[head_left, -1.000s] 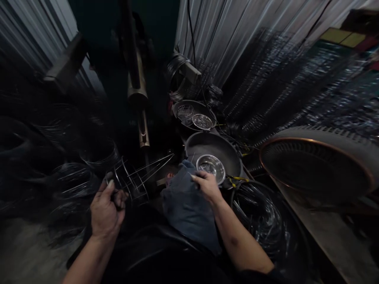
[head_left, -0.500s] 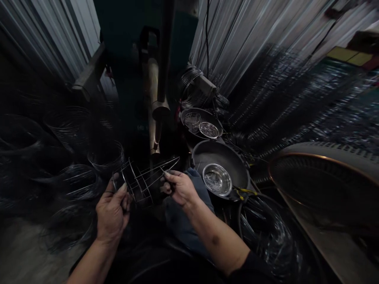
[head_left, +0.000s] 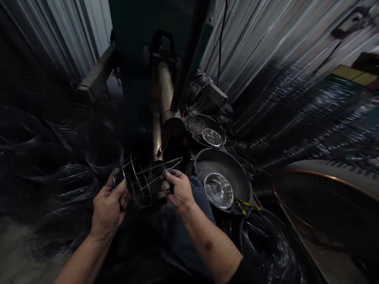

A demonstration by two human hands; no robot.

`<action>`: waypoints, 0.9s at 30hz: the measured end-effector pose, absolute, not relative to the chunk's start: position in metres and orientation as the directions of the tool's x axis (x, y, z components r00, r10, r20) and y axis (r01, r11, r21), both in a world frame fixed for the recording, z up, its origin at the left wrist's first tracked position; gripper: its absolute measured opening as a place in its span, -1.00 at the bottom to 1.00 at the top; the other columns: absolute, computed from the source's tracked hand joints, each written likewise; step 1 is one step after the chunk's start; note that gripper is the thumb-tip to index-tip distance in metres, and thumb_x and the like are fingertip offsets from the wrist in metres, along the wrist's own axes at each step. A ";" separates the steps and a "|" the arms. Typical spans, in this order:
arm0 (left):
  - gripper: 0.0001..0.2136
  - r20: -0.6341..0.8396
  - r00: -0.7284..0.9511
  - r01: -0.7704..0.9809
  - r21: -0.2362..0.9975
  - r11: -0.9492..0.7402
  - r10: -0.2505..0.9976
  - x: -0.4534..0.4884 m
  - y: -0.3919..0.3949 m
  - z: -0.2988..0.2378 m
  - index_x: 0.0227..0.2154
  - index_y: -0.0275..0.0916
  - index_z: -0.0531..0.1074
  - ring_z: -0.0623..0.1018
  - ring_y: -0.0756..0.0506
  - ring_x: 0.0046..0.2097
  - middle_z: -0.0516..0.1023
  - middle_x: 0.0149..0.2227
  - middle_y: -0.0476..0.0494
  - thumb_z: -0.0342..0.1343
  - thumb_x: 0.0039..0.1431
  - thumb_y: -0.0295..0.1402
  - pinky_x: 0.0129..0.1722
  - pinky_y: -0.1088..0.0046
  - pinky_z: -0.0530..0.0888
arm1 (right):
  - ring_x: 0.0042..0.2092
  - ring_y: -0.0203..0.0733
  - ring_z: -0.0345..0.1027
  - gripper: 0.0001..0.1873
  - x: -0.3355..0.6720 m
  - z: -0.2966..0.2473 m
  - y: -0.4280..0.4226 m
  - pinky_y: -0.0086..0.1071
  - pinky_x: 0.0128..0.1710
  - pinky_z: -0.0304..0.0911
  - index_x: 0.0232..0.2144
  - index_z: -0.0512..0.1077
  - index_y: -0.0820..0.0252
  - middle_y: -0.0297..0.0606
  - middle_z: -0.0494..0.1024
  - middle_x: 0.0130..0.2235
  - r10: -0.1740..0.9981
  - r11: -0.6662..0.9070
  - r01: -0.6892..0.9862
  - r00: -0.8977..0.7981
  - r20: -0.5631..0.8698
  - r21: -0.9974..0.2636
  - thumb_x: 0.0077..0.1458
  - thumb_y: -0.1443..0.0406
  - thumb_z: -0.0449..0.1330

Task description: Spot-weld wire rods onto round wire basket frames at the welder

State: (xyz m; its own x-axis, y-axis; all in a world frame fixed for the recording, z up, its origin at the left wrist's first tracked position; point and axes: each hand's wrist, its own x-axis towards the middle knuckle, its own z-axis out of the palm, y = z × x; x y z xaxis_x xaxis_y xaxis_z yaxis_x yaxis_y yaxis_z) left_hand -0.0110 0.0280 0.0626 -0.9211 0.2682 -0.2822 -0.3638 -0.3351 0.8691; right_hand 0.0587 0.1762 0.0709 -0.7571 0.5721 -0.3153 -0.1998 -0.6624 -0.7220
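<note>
A wire frame (head_left: pixel 147 182) of thin rods and curved cross-wires spans the space between my hands. My left hand (head_left: pixel 108 205) is closed on its ring-shaped left end, thumb and fingers pinching the wire. On the other side, my right hand (head_left: pixel 179 191) pinches near the narrow, pointed end; its fingertips may also hold a small piece that I cannot make out. Just beyond the frame are the metal lower arm (head_left: pixel 157 136) and thick upper cylinder (head_left: pixel 166 85) of a dark green machine (head_left: pixel 130 51), resembling a spot welder.
Right of my knee, a dark pan (head_left: pixel 220 159) holds a steel bowl (head_left: pixel 228 191) with small wire pieces. A farther pan (head_left: pixel 220 121) carries a smaller dish (head_left: pixel 212 137) and wire rings. Wire baskets (head_left: pixel 105 156) crowd the left; a large copper-rimmed round object (head_left: pixel 322 175) stands right.
My view has shifted, so the machine and pans sit farther right and a little lower. Both hands keep their hold on the wire frame, which looks slightly turned.
</note>
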 end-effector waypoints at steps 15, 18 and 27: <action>-0.62 -0.301 -0.906 -0.382 0.884 -0.269 0.296 -0.043 0.044 0.088 -0.19 -0.25 0.44 0.12 0.12 -0.69 0.13 -0.75 0.18 0.31 -0.12 -0.31 -0.70 0.65 0.17 | -0.71 -0.47 0.09 -0.78 0.031 0.092 0.190 -0.55 -0.73 -0.10 -0.62 0.41 0.27 -0.35 0.47 -0.64 0.628 -0.620 -0.236 -0.720 -0.294 -0.748 -0.38 0.36 0.39; -0.64 -0.297 -0.910 -0.369 0.899 -0.236 0.289 -0.044 0.045 0.092 -0.22 -0.25 0.45 0.13 0.12 -0.69 0.13 -0.75 0.18 0.31 -0.13 -0.31 -0.70 0.65 0.17 | -0.71 -0.48 0.09 -0.79 0.029 0.094 0.191 -0.55 -0.73 -0.10 -0.62 0.41 0.28 -0.34 0.47 -0.64 0.628 -0.621 -0.235 -0.720 -0.295 -0.748 -0.37 0.36 0.38; -0.76 -0.281 -0.915 -0.357 0.898 -0.257 0.289 -0.046 0.045 0.097 -0.39 -0.26 0.42 0.12 0.13 -0.70 0.13 -0.75 0.17 0.31 -0.15 -0.34 -0.69 0.63 0.22 | -0.70 -0.49 0.05 -0.83 0.029 0.098 0.190 -0.55 -0.73 -0.08 -0.60 0.38 0.27 -0.37 0.46 -0.64 0.624 -0.621 -0.218 -0.720 -0.305 -0.753 -0.23 0.39 0.34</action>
State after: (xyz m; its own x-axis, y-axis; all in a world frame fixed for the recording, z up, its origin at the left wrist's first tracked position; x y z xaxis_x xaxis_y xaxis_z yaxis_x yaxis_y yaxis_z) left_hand -0.0462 0.0454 0.0972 -0.9152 0.2892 -0.2806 -0.3566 -0.2574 0.8981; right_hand 0.0291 0.1899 0.0976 -0.7197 0.6235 -0.3053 -0.2184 -0.6208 -0.7530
